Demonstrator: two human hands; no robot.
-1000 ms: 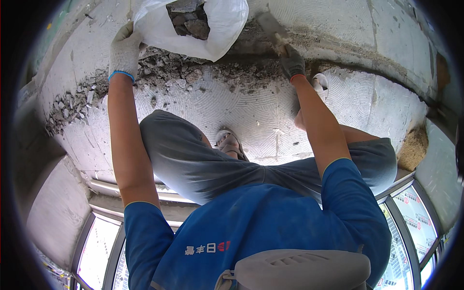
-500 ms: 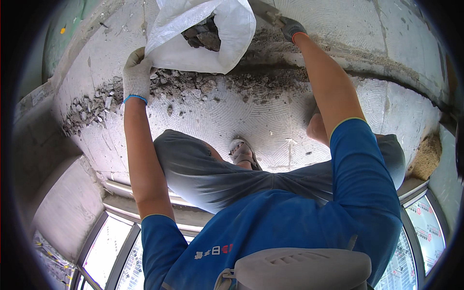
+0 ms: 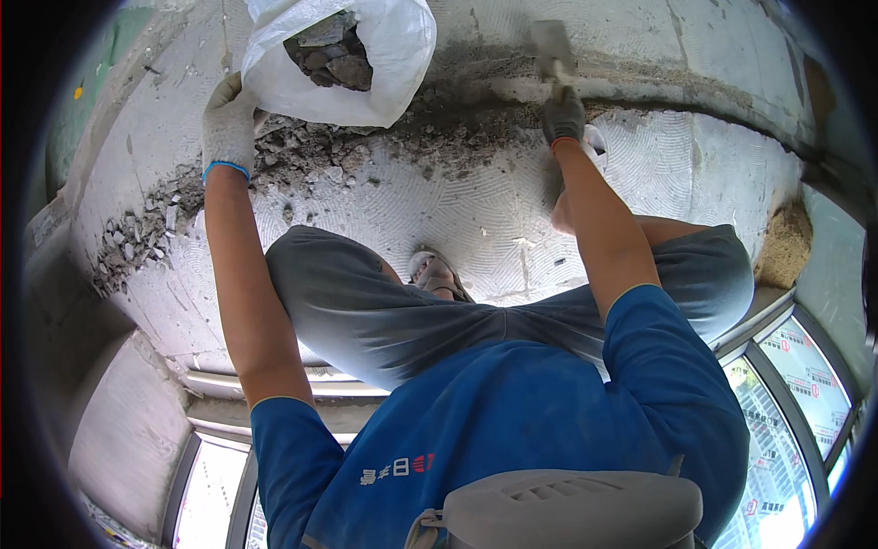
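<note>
My left hand (image 3: 229, 126), in a pale knitted glove with a blue cuff, grips the near left edge of a white plastic bag (image 3: 400, 64). The bag's mouth gapes open, and grey chunks of rubble (image 3: 331, 57) lie inside. My right hand (image 3: 562, 117), in a dark grey glove with an orange cuff, is closed around the handle of a flat-bladed trowel (image 3: 551, 44). The blade points away from me, over the dirty strip to the right of the bag, slightly blurred. Whether it touches the surface I cannot tell.
Broken debris (image 3: 137, 233) runs in a band across the scored concrete floor (image 3: 476, 215), from the far left to below the bag. A heap of sand (image 3: 785, 245) sits at the right. Windows (image 3: 777, 430) are behind me. My sandalled foot (image 3: 437, 274) rests on the floor.
My right hand has drawn the trowel nearer to me, and its blade has swung from pointing left to pointing away. The view has shifted; my left hand still grips the bag.
</note>
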